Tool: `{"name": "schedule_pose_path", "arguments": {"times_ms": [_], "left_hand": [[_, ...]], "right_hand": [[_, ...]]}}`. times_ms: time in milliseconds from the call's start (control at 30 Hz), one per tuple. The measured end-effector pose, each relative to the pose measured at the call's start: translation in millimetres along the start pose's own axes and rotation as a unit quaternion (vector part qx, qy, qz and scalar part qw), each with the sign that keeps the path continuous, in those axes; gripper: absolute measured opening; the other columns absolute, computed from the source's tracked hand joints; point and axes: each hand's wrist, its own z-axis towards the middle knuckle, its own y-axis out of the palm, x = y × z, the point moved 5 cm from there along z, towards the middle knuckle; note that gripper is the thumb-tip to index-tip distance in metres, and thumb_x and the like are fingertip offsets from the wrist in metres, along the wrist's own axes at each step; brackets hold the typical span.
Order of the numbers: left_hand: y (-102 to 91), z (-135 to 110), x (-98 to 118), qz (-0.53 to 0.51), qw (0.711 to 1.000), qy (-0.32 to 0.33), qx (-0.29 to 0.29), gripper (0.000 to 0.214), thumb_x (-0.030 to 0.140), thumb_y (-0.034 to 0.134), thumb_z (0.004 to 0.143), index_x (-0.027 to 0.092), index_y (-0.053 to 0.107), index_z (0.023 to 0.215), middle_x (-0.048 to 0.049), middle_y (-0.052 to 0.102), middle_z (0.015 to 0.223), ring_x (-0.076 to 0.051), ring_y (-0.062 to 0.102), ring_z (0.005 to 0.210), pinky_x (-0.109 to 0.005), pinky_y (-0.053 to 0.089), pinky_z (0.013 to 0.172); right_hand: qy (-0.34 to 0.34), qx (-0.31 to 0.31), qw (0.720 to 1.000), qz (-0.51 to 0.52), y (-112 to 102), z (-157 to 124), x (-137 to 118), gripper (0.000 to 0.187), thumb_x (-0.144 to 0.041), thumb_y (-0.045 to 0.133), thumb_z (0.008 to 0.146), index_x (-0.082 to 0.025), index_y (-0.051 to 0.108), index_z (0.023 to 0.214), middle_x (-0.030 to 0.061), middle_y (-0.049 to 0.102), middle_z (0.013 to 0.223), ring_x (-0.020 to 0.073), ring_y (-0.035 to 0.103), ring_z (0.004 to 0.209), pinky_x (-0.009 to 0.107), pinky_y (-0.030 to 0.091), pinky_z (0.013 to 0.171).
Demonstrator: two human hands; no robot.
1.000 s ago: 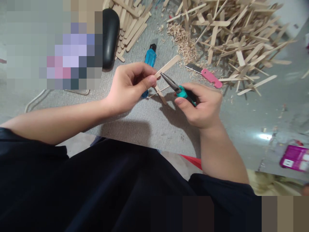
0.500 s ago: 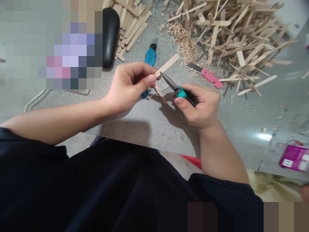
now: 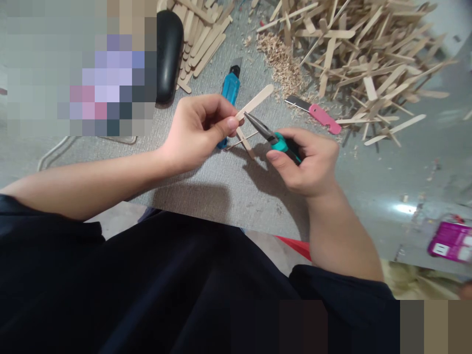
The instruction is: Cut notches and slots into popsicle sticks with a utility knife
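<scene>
Between thumb and fingers, my left hand point(image 3: 206, 123) pinches a wooden craft stick point(image 3: 258, 100) that points up to the right. My right hand point(image 3: 309, 160) is wrapped round needle-nose pliers point(image 3: 265, 130) with teal and black handles. The pliers' tip is at the stick, close to my left fingertips; whether the jaws grip it I cannot tell. Under my left fingers another craft stick point(image 3: 247, 146) and a thin rod point(image 3: 241, 141) cross each other. A blue utility knife point(image 3: 230, 88) with its blade out lies behind my left hand, partly covered by it.
A pink craft knife point(image 3: 324, 118) with bare blade lies right of wood shavings point(image 3: 280, 64). A large heap of craft sticks point(image 3: 368, 59) covers the upper right; more sticks point(image 3: 206, 44) lie beside a black case point(image 3: 169, 56). A purple packet point(image 3: 450, 241) is far right.
My right hand and the pliers have shifted very slightly right and down. The held stick has barely moved, and both hands keep their grip.
</scene>
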Motion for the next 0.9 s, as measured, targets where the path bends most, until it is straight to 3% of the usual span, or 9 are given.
{"name": "schedule_pose_path", "arguments": {"times_ms": [333, 467, 600, 667, 767, 900], "left_hand": [[1.8, -1, 9, -0.015, 0.999, -0.051, -0.002, 0.030, 0.028, 0.092, 0.096, 0.019, 0.069, 0.079, 0.0010, 0.071, 0.072, -0.010, 0.067, 0.068, -0.024, 0.056, 0.066], [3.6, 2, -1, -0.047, 0.997, -0.059, -0.024, 0.031, 0.028, 0.091, 0.096, 0.020, 0.066, 0.079, 0.0010, 0.071, 0.074, -0.012, 0.072, 0.074, -0.024, 0.060, 0.069], [4.2, 4, -7, -0.071, 0.995, -0.058, -0.032, 0.034, 0.028, 0.093, 0.096, 0.021, 0.064, 0.079, 0.0011, 0.070, 0.077, -0.012, 0.074, 0.077, -0.025, 0.064, 0.075], [3.7, 5, -7, -0.070, 0.996, -0.046, -0.033, 0.036, 0.031, 0.094, 0.095, 0.021, 0.063, 0.079, 0.0016, 0.069, 0.077, -0.012, 0.074, 0.078, -0.027, 0.065, 0.077], [3.6, 5, -5, -0.072, 0.996, -0.017, -0.046, 0.043, 0.043, 0.096, 0.094, 0.022, 0.062, 0.078, 0.0024, 0.066, 0.074, -0.013, 0.074, 0.077, -0.028, 0.066, 0.077], [4.5, 2, -5, -0.092, 0.994, 0.006, -0.060, 0.054, 0.065, 0.095, 0.089, 0.023, 0.063, 0.080, 0.0019, 0.066, 0.076, -0.013, 0.075, 0.076, -0.028, 0.066, 0.072]], "right_hand": [[-0.130, 0.046, 0.983, -0.120, -5, 8, -11, 0.051, -0.075, 0.075, 0.102, -0.024, 0.073, 0.096, 0.0033, 0.062, 0.072, 0.0188, 0.053, 0.060, 0.036, 0.041, 0.056], [-0.104, 0.029, 0.983, -0.146, -3, 7, -4, 0.058, -0.083, 0.068, 0.103, -0.025, 0.073, 0.100, 0.0070, 0.066, 0.080, 0.0233, 0.062, 0.068, 0.040, 0.049, 0.064], [-0.123, 0.040, 0.989, -0.075, -2, 8, -11, 0.050, -0.073, 0.079, 0.100, -0.023, 0.076, 0.098, 0.0027, 0.064, 0.074, 0.0181, 0.056, 0.061, 0.035, 0.042, 0.056], [-0.100, 0.025, 0.994, -0.021, -1, 8, -15, 0.045, -0.068, 0.081, 0.100, -0.023, 0.078, 0.096, 0.0011, 0.066, 0.072, 0.0158, 0.054, 0.059, 0.033, 0.042, 0.055], [-0.012, -0.042, 0.997, 0.062, 2, 6, -15, 0.042, -0.064, 0.080, 0.102, -0.023, 0.080, 0.091, -0.0004, 0.064, 0.069, 0.0137, 0.051, 0.057, 0.031, 0.040, 0.054], [0.097, -0.092, 0.973, 0.186, 6, -1, -7, 0.040, -0.064, 0.083, 0.100, -0.025, 0.085, 0.095, 0.0002, 0.063, 0.069, 0.0138, 0.049, 0.056, 0.030, 0.035, 0.048]]}}
